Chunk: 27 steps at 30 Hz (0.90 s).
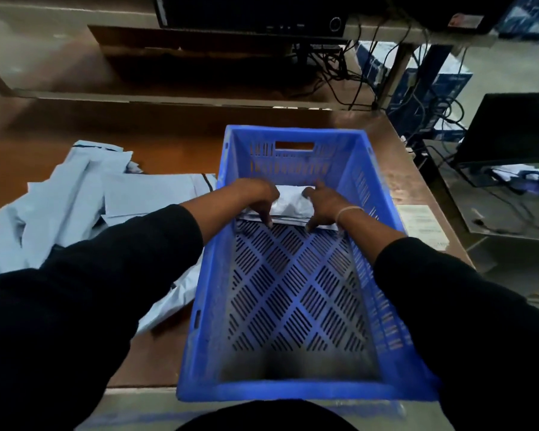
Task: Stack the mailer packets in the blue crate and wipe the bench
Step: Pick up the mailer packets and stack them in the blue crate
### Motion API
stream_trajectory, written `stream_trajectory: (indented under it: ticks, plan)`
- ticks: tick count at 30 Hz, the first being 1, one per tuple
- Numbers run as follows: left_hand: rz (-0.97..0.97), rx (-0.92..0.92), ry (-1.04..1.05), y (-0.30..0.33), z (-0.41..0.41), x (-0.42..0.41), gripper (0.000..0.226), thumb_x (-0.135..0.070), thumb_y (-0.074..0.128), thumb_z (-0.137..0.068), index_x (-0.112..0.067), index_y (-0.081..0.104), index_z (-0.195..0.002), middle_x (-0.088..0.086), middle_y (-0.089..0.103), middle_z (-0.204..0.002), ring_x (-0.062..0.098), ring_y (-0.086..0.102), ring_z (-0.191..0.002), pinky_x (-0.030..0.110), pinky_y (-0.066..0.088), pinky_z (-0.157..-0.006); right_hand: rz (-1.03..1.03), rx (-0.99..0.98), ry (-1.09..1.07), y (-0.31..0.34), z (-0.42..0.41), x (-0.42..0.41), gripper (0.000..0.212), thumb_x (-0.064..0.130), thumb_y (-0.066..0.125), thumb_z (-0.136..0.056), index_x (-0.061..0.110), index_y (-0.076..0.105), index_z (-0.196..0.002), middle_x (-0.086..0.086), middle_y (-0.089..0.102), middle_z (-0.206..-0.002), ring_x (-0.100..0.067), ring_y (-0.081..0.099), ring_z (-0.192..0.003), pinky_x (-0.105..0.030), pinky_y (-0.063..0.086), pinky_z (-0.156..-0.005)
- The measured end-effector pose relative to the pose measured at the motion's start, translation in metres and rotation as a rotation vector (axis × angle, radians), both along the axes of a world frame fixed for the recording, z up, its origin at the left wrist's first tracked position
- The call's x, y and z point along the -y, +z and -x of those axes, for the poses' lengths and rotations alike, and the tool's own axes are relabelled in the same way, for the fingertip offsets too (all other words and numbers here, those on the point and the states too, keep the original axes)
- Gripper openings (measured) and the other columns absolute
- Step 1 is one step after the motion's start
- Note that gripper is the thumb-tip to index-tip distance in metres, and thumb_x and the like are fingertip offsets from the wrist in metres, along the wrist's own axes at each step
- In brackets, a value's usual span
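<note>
Down inside the blue crate [293, 393], at its far end, both hands press on a white mailer packet [288, 202]: the left hand [259, 197] and right hand [322, 203] curl their fingers over its near edge. Beside the crate, more packets [75, 206] lie heaped on the brown bench [168, 150].

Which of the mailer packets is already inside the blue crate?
The packet under both hands, lying at the far end of the blue crate. The other packets lie heaped on the bench left of the crate.
</note>
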<state>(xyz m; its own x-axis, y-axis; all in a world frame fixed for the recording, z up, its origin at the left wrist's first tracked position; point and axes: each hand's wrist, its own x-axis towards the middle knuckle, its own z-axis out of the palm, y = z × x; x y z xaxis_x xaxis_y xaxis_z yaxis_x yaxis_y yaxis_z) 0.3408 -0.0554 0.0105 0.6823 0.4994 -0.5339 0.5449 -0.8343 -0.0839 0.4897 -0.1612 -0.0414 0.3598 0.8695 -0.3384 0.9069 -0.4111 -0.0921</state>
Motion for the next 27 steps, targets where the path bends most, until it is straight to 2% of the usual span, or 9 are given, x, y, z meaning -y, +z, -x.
stream_trajectory:
  ticks: [4,7,10,13,16,20,24,27]
  plan:
    - [-0.004,-0.102,-0.044,-0.009,-0.002,-0.006,0.106,-0.059,0.071,-0.088,-0.014,0.012,-0.163,0.011,0.023,-0.168,0.034,0.031,-0.151,0.048,0.035,-0.118,-0.139,0.003,-0.060,-0.014,0.001,0.005,0.083,0.025,0.087,-0.071,0.015,0.043,-0.140,-0.016,0.034,-0.149,-0.040,0.056,-0.119,-0.043,0.052,-0.096]
    - [0.012,-0.158,-0.034,-0.007,0.002,-0.006,0.111,-0.057,0.068,-0.091,-0.019,-0.007,-0.164,0.013,0.006,-0.171,0.034,0.021,-0.155,0.047,0.029,-0.122,-0.169,0.011,-0.076,-0.017,0.003,0.006,0.075,0.019,0.080,-0.075,0.015,0.044,-0.141,-0.015,0.033,-0.151,-0.039,0.056,-0.119,-0.042,0.051,-0.096]
    - [0.031,-0.097,-0.053,-0.002,0.006,-0.002,0.103,-0.052,0.067,-0.094,-0.017,0.000,-0.164,0.011,0.010,-0.171,0.032,0.019,-0.156,0.044,0.026,-0.122,-0.138,-0.010,-0.104,-0.014,0.006,0.004,0.078,0.015,0.080,-0.075,0.015,0.042,-0.143,-0.014,0.030,-0.154,-0.038,0.053,-0.125,-0.041,0.049,-0.100]
    - [0.059,0.090,-0.070,0.007,0.012,0.001,0.090,-0.042,0.069,-0.095,-0.016,0.016,-0.163,0.008,0.020,-0.169,0.030,0.025,-0.154,0.041,0.027,-0.121,-0.088,0.012,-0.111,-0.001,0.008,-0.001,0.072,0.013,0.073,-0.081,0.016,0.042,-0.145,-0.013,0.033,-0.155,-0.035,0.045,-0.135,-0.042,0.046,-0.106]
    - [0.053,0.399,-0.069,0.022,0.026,0.001,0.068,-0.025,0.069,-0.097,-0.016,0.037,-0.157,0.009,0.043,-0.159,0.031,0.044,-0.143,0.038,0.037,-0.113,-0.168,0.035,-0.103,0.021,0.010,-0.005,0.052,0.012,0.066,-0.084,0.017,0.054,-0.134,-0.015,0.052,-0.141,-0.034,0.055,-0.125,-0.041,0.051,-0.100]
    - [0.166,0.825,-0.004,0.041,0.061,-0.010,0.041,-0.008,0.068,-0.094,-0.008,0.063,-0.135,0.009,0.069,-0.131,0.022,0.066,-0.119,0.032,0.050,-0.100,-0.329,-0.039,-0.154,0.053,0.014,-0.008,0.047,0.009,0.072,-0.080,0.015,0.064,-0.127,-0.012,0.065,-0.126,-0.031,0.061,-0.117,-0.035,0.051,-0.097]
    - [0.253,1.141,0.128,0.052,0.105,-0.030,0.026,-0.004,0.069,-0.091,-0.009,0.074,-0.115,0.004,0.076,-0.110,0.012,0.070,-0.102,0.027,0.055,-0.093,-0.570,-0.224,-0.236,0.086,0.037,-0.017,0.028,0.000,0.069,-0.078,0.011,0.075,-0.102,-0.011,0.075,-0.100,-0.026,0.071,-0.094,-0.034,0.058,-0.080]
    - [0.284,1.239,0.202,0.047,0.140,-0.048,0.018,-0.005,0.070,-0.090,-0.007,0.076,-0.107,0.004,0.076,-0.100,0.010,0.069,-0.090,0.028,0.056,-0.085,-0.722,-0.410,-0.251,0.105,0.069,-0.025,0.019,-0.001,0.067,-0.079,0.010,0.075,-0.092,-0.015,0.075,-0.084,-0.029,0.072,-0.072,-0.040,0.061,-0.065]
